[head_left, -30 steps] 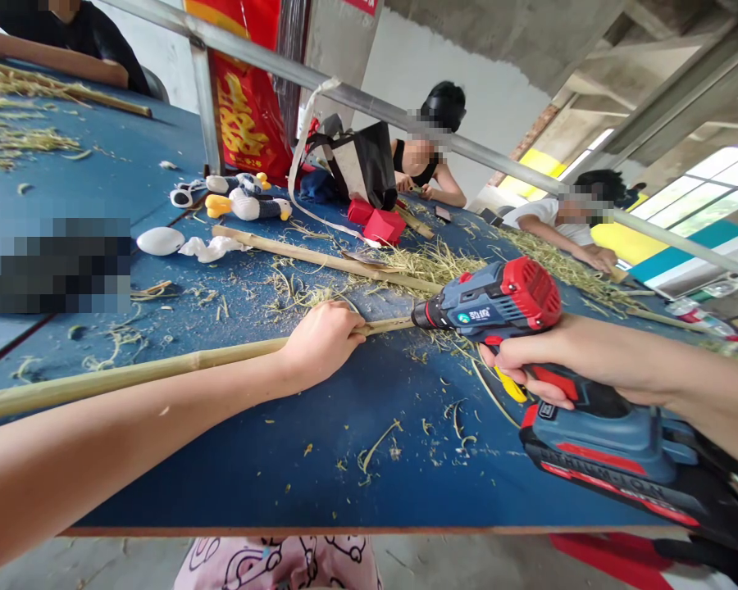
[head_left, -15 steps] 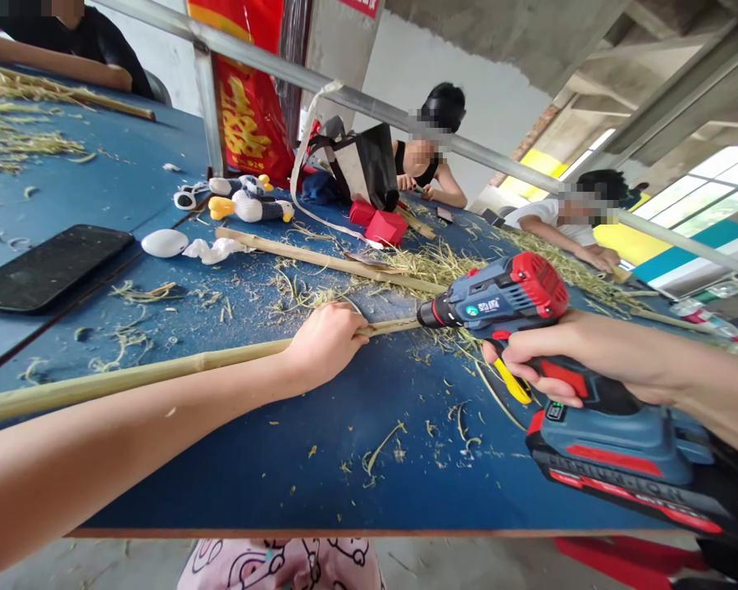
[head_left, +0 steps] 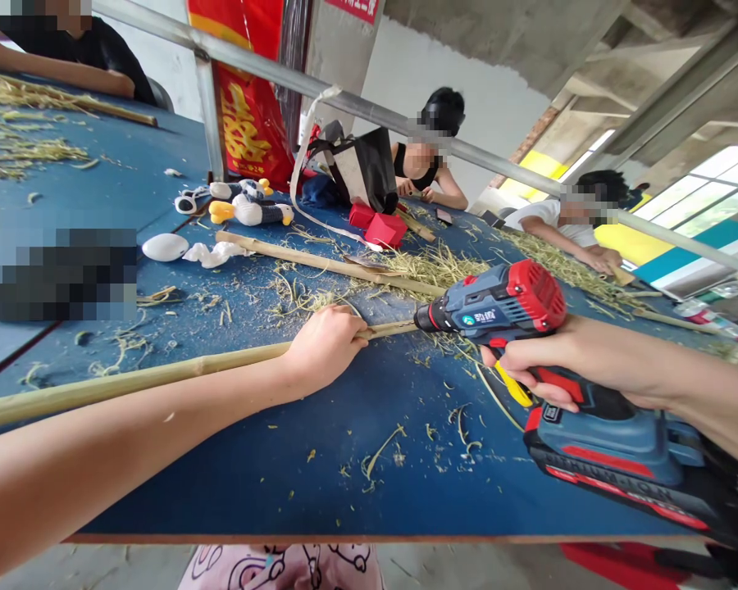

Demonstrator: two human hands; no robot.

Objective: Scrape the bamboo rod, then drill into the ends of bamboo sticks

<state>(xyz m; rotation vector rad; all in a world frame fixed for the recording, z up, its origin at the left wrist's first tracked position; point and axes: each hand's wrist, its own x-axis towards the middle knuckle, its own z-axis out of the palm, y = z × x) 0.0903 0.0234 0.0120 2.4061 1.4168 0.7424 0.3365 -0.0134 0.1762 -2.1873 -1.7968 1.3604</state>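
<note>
My left hand (head_left: 325,348) is closed around a bamboo pole (head_left: 160,377) that runs from the left edge across the blue table (head_left: 320,459). In my right hand (head_left: 566,360) is a blue and red cordless drill (head_left: 498,307), gripped by its handle. The drill's chuck meets the right end of the pole; the bit itself cannot be made out. Below the drill body lies a yellow-handled tool (head_left: 512,385), partly hidden by my fingers. A second bamboo pole (head_left: 325,260) rests behind my left hand.
Shavings (head_left: 448,270) are heaped behind the drill. Plush toys (head_left: 252,209), a white oval object (head_left: 165,247), red boxes (head_left: 386,229) and a black-and-white bag (head_left: 366,168) stand farther back. A metal rail (head_left: 271,74) crosses behind. Several people sit around the table.
The drill and my right hand have shifted very slightly left. My left hand keeps its grip on the pole in the same place.
</note>
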